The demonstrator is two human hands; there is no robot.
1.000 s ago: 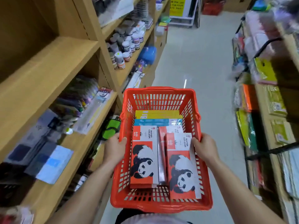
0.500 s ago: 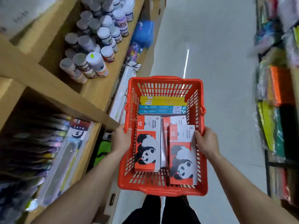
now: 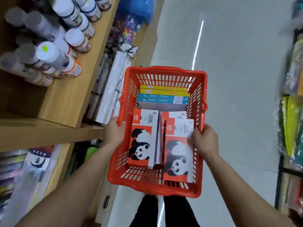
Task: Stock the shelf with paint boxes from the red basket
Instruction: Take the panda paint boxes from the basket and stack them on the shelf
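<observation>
I hold a red plastic basket (image 3: pixel 164 73) in front of me over the aisle floor. My left hand (image 3: pixel 114 133) grips its left rim and my right hand (image 3: pixel 205 140) grips its right rim. Inside lie orange and white panda water colour boxes: one on the left (image 3: pixel 142 138), one on the right (image 3: pixel 178 154), another partly hidden between them. Behind them stand yellow boxes (image 3: pixel 164 90) and teal boxes (image 3: pixel 162 99) on edge. The wooden shelf (image 3: pixel 68 95) runs along my left.
Paint bottles (image 3: pixel 54 53) with white caps crowd the upper shelf at left. White wrapped rolls (image 3: pixel 113 89) lean beside the basket's left side. Packaged art goods (image 3: pixel 37 163) fill the lower shelf. A rack with yellow and green packs (image 3: pixel 290 125) stands at right. My legs (image 3: pixel 164 210) show below the basket.
The view has tilted down and moved forward along the aisle; the paint bottles now sit close at upper left. Both hands keep the same grip on the basket rims.
</observation>
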